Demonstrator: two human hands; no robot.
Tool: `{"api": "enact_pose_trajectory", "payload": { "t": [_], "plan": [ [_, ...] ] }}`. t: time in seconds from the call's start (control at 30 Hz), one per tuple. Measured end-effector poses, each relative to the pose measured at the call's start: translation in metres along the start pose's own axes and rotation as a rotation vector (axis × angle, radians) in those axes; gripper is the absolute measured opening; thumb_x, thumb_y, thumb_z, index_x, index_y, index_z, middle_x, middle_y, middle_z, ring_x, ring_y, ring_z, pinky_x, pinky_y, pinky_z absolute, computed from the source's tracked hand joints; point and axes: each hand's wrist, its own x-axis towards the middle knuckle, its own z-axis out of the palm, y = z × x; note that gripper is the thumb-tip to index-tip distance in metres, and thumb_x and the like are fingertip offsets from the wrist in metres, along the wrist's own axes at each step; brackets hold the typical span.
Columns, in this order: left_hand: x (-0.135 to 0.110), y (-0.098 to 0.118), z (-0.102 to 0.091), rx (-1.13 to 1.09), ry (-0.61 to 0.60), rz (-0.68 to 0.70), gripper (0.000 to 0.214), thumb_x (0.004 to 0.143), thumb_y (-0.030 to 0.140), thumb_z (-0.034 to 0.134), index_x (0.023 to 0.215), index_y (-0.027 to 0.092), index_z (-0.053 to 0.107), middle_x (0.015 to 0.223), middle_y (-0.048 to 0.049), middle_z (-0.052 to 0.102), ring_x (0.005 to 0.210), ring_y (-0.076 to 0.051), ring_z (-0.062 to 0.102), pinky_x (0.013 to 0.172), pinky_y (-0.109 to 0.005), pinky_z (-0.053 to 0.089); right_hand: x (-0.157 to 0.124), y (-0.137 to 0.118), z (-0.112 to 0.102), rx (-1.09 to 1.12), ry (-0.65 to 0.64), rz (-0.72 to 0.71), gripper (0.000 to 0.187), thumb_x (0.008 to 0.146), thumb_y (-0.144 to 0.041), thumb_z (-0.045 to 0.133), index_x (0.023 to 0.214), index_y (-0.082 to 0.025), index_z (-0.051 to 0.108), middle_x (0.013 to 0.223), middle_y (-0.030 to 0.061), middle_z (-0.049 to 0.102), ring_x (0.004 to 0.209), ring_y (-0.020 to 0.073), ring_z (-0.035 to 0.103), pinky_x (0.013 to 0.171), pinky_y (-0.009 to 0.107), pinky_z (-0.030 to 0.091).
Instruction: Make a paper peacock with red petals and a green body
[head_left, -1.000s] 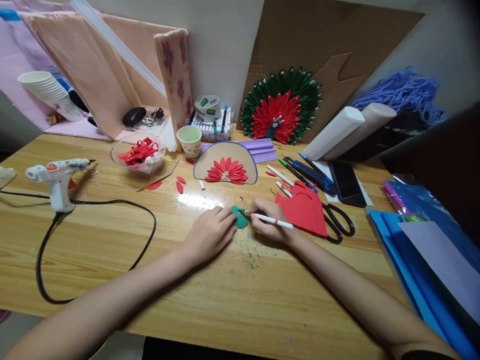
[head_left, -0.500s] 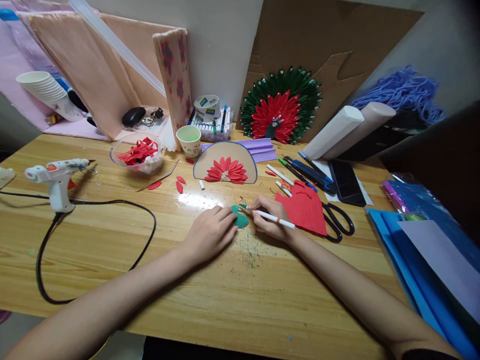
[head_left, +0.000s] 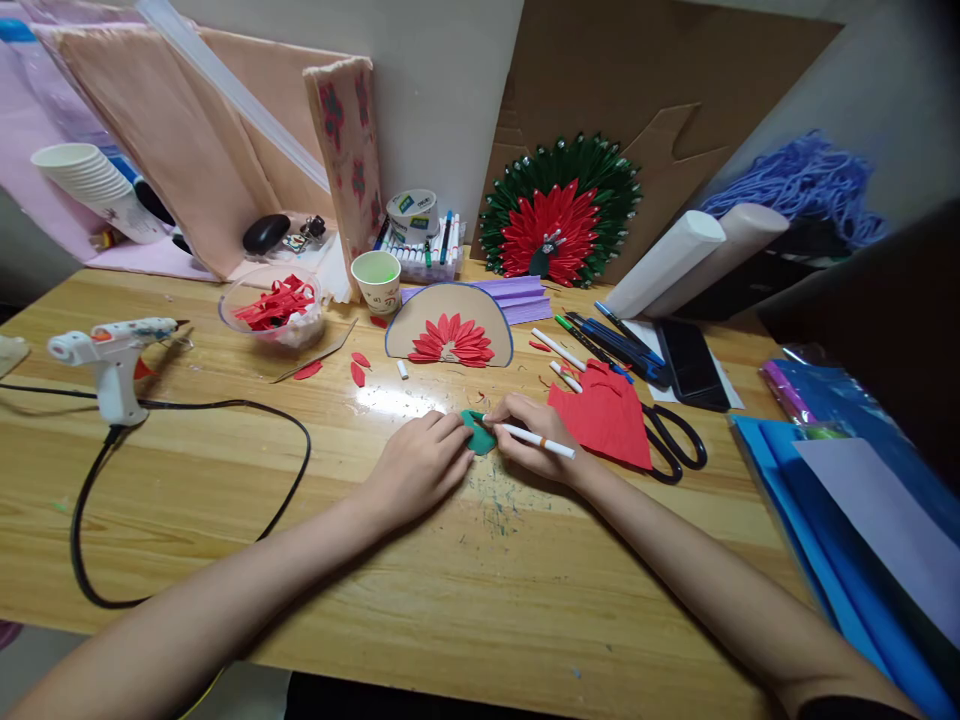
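Observation:
A small green paper piece (head_left: 478, 436) lies on the wooden table (head_left: 225, 480) between my hands. My left hand (head_left: 420, 466) rests on the table with curled fingers, its fingertips pressing the left edge of the piece. My right hand (head_left: 529, 436) grips a white marker (head_left: 536, 440) whose tip touches the piece near its upper right edge. Just to the right lies a red paper sheet (head_left: 604, 418).
Black scissors (head_left: 675, 445) lie right of the red sheet. A half-round card with red petals (head_left: 450, 328), a paper cup (head_left: 377, 281), a bowl of red strips (head_left: 276, 306), a glue gun (head_left: 112, 355) with its black cord, and blue sheets (head_left: 840, 520) surround the hands.
The marker tip has shifted slightly over the green piece, up and then back down to the left. My left hand has stayed in place.

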Motion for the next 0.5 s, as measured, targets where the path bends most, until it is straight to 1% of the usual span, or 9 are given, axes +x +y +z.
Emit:
{"api": "enact_pose_trajectory", "payload": {
  "t": [0.1, 0.23, 0.33, 0.43, 0.5],
  "plan": [
    [0.0003, -0.0003, -0.0001, 0.003, 0.008, 0.004, 0.022, 0.092, 0.026, 0.041, 0.100, 0.016, 0.058, 0.101, -0.0079, 0.061, 0.093, -0.022, 0.053, 0.079, -0.038, 0.047, 0.0001, 0.0000, -0.0002, -0.011, 0.015, 0.013, 0.007, 0.077, -0.014, 0.052, 0.080, -0.019, 0.056, 0.076, 0.0035, 0.062, 0.070, 0.0166, 0.058, 0.065, 0.029, 0.046],
    [0.0002, -0.0007, -0.0003, -0.012, 0.008, 0.006, 0.021, 0.092, 0.025, 0.041, 0.100, 0.016, 0.058, 0.101, -0.0081, 0.061, 0.094, -0.022, 0.054, 0.080, -0.038, 0.047, 0.0000, 0.0002, 0.0001, 0.009, -0.014, 0.003, 0.007, 0.077, -0.014, 0.054, 0.081, -0.020, 0.056, 0.077, 0.0038, 0.063, 0.071, 0.0168, 0.059, 0.065, 0.029, 0.047],
    [0.0000, -0.0005, -0.0005, -0.015, 0.006, 0.003, 0.021, 0.092, 0.025, 0.041, 0.102, 0.016, 0.057, 0.102, -0.0083, 0.061, 0.095, -0.022, 0.053, 0.081, -0.038, 0.047, -0.0003, 0.0001, 0.0003, 0.005, 0.001, 0.021, 0.007, 0.078, -0.014, 0.053, 0.081, -0.020, 0.056, 0.078, 0.0042, 0.063, 0.071, 0.0170, 0.059, 0.066, 0.030, 0.047],
    [0.0000, 0.0000, -0.0004, -0.014, 0.011, 0.004, 0.022, 0.092, 0.025, 0.041, 0.102, 0.016, 0.057, 0.102, -0.0084, 0.061, 0.094, -0.022, 0.054, 0.081, -0.039, 0.048, 0.0001, -0.0014, -0.0002, 0.015, -0.034, 0.003, 0.007, 0.077, -0.014, 0.052, 0.079, -0.019, 0.056, 0.076, 0.0038, 0.063, 0.069, 0.0164, 0.059, 0.064, 0.029, 0.047],
    [0.0000, 0.0001, -0.0001, -0.017, 0.018, 0.006, 0.022, 0.092, 0.025, 0.041, 0.102, 0.016, 0.057, 0.102, -0.0085, 0.061, 0.094, -0.022, 0.054, 0.081, -0.039, 0.048, 0.0006, -0.0027, -0.0007, 0.008, -0.033, 0.006, 0.007, 0.076, -0.013, 0.052, 0.078, -0.019, 0.055, 0.075, 0.0034, 0.062, 0.068, 0.0160, 0.059, 0.062, 0.028, 0.046]
  ]
}}
